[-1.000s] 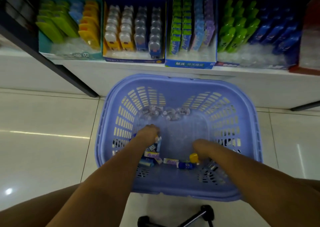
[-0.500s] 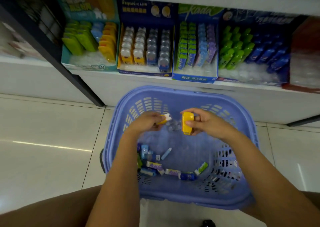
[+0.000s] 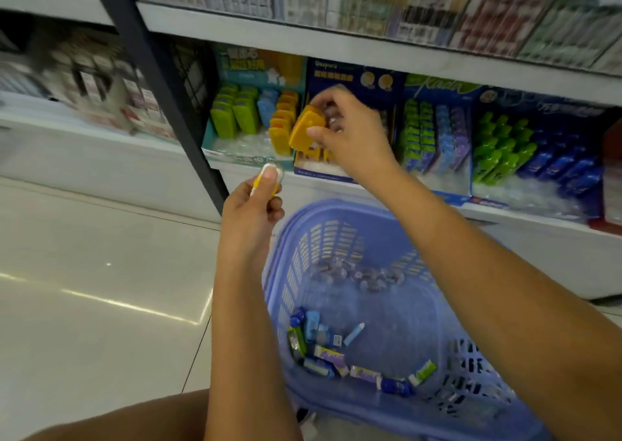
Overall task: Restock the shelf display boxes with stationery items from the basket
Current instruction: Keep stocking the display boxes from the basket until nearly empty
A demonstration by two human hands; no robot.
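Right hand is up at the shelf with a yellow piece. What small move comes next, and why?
Probably ease the right hand leftward and down, slotting the yellow piece into the yellow row of the teal display box. Its grip holds the piece just beside that matching row; the left hand holds another small item.

White lower shelf (image 3: 538, 238): row of four display boxes (image 3: 434, 87) side by side. Glossy tiled floor (image 3: 101, 272): purple basket (image 3: 336, 238) standing.

upper-shelf packets (image 3: 370, 6) blurred, blue display box (image 3: 350, 73) partly behind right hand (image 3: 350, 137), basket (image 3: 336, 210) cut by bottom edge
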